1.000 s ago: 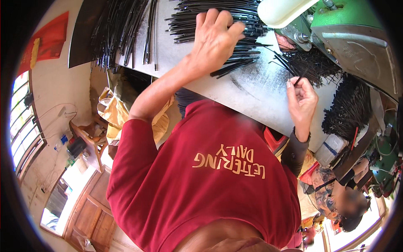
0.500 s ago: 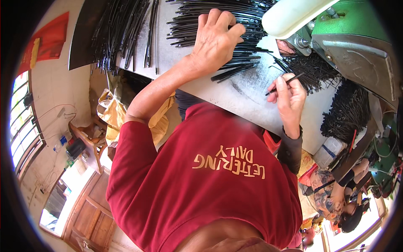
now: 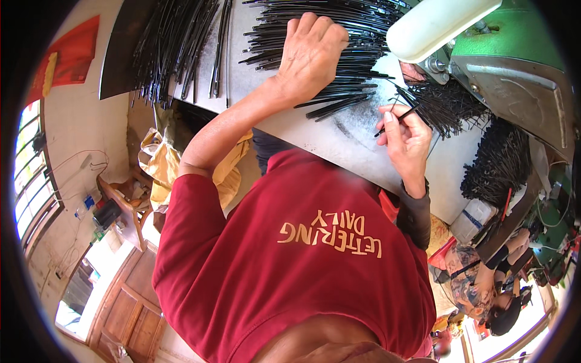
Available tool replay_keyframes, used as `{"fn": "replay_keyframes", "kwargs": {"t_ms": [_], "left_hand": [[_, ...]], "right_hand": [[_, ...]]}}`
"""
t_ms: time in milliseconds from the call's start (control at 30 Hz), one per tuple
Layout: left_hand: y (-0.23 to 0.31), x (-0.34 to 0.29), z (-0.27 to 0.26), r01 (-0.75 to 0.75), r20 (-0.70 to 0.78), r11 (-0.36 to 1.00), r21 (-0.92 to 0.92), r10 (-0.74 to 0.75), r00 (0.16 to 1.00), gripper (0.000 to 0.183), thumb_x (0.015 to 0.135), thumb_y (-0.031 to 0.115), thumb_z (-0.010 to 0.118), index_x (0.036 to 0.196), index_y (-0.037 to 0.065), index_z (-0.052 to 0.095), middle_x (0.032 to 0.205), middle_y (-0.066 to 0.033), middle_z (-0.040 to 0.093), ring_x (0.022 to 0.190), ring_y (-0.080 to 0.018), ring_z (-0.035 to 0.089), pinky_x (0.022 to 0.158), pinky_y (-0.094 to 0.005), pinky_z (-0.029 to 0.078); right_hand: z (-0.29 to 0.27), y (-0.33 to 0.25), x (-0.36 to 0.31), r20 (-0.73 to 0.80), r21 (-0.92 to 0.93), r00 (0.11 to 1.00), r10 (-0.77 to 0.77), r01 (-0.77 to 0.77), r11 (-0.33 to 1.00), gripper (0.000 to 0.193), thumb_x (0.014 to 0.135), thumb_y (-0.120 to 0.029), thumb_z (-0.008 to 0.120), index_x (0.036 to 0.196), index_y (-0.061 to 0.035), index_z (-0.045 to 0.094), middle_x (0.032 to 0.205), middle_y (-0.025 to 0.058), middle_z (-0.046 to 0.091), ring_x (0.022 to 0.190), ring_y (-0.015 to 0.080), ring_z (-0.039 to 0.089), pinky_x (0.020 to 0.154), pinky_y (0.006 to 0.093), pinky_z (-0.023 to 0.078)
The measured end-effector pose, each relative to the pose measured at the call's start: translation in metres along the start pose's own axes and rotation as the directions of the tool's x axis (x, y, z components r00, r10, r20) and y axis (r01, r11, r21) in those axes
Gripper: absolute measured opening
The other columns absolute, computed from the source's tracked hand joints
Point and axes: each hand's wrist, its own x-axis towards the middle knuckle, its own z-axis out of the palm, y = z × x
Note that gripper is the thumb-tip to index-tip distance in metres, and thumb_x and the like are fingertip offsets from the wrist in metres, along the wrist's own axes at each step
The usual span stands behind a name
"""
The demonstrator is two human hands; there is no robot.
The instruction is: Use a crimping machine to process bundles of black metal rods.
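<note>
My left hand [image 3: 312, 57] lies over a wide pile of thin black rods [image 3: 269, 37], knuckles up and fingers curled under. Its fingertips are hidden, so what they hold does not show. My right hand [image 3: 408, 145], lower and to the right, pinches a short black rod [image 3: 410, 112] between thumb and fingers, slanting up to the right. A few loose black rods [image 3: 342, 107] lie on the grey tabletop [image 3: 296, 129] between my hands. Just beyond my right hand is a heap of thin black pieces [image 3: 451, 100].
A green machine [image 3: 499, 33] with a white rounded cover [image 3: 442, 27] stands at the upper right. Below it lies a stacked black bundle [image 3: 497, 160] beside a pale box [image 3: 474, 221]. More long rods [image 3: 172, 48] lie at upper left. Another person [image 3: 472, 281] is at lower right.
My right hand has shifted slightly left and up with the rod. My left hand has turned a little, its fingers now tucked farther under.
</note>
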Motion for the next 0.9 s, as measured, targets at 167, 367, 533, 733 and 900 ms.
{"fn": "replay_keyframes", "kwargs": {"t_ms": [167, 367, 533, 733, 900], "left_hand": [[-0.006, 0.011, 0.000, -0.083, -0.114, 0.992, -0.095, 0.072, 0.991, 0.019, 0.072, 0.001, 0.060, 0.089, 0.008, 0.057, 0.076, -0.0067, 0.058, 0.069, -0.0232, 0.055, 0.062, -0.0349, 0.046], [-0.008, 0.041, -0.015, -0.228, 0.013, 0.967, -0.113, 0.231, 0.973, 0.027, 0.081, 0.004, 0.061, 0.108, 0.006, 0.059, 0.079, -0.0099, 0.063, 0.068, -0.0221, 0.059, 0.063, -0.0321, 0.048], [0.020, 0.041, -0.002, -0.085, -0.068, 0.967, -0.240, 0.070, 0.995, 0.027, 0.067, -0.001, 0.060, 0.091, 0.008, 0.064, 0.074, -0.0062, 0.056, 0.071, -0.0260, 0.057, 0.059, -0.0377, 0.048], [0.048, 0.041, 0.025, -0.016, 0.063, 0.904, -0.427, 0.047, 0.997, 0.024, 0.074, 0.001, 0.060, 0.097, 0.005, 0.062, 0.077, -0.0103, 0.057, 0.072, -0.0297, 0.057, 0.062, -0.0393, 0.047], [0.058, 0.045, 0.033, 0.095, 0.163, 0.860, -0.502, -0.014, 0.987, 0.025, 0.081, 0.001, 0.058, 0.106, 0.004, 0.059, 0.079, -0.0120, 0.060, 0.073, -0.0274, 0.060, 0.063, -0.0342, 0.049]], "right_hand": [[-0.001, 0.000, 0.003, -0.002, -0.001, 1.000, 0.002, -0.002, 1.000, 0.013, 0.089, 0.000, 0.055, 0.099, 0.0022, 0.061, 0.072, 0.0054, 0.061, 0.053, 0.0047, 0.055, 0.048, 0.0179, 0.045], [-0.011, 0.002, 0.007, -0.084, -0.006, 0.996, -0.020, 0.019, 1.000, 0.016, 0.088, 0.002, 0.053, 0.102, 0.0032, 0.060, 0.076, 0.0083, 0.062, 0.054, 0.0064, 0.056, 0.048, 0.0196, 0.046], [-0.008, -0.003, 0.012, -0.054, -0.005, 0.999, -0.003, 0.003, 1.000, 0.016, 0.089, 0.002, 0.052, 0.102, 0.0037, 0.060, 0.075, 0.0088, 0.062, 0.054, 0.0072, 0.056, 0.047, 0.0195, 0.046], [-0.012, -0.009, 0.020, -0.081, 0.039, 0.997, 0.006, -0.003, 0.999, 0.015, 0.090, -0.001, 0.052, 0.102, 0.0039, 0.059, 0.073, 0.0087, 0.062, 0.052, 0.0076, 0.056, 0.047, 0.0193, 0.044], [-0.018, -0.010, 0.024, -0.118, 0.069, 0.993, -0.017, 0.025, 0.997, 0.016, 0.089, -0.001, 0.052, 0.103, 0.0038, 0.058, 0.074, 0.0095, 0.062, 0.051, 0.0081, 0.055, 0.047, 0.0196, 0.044]]}}
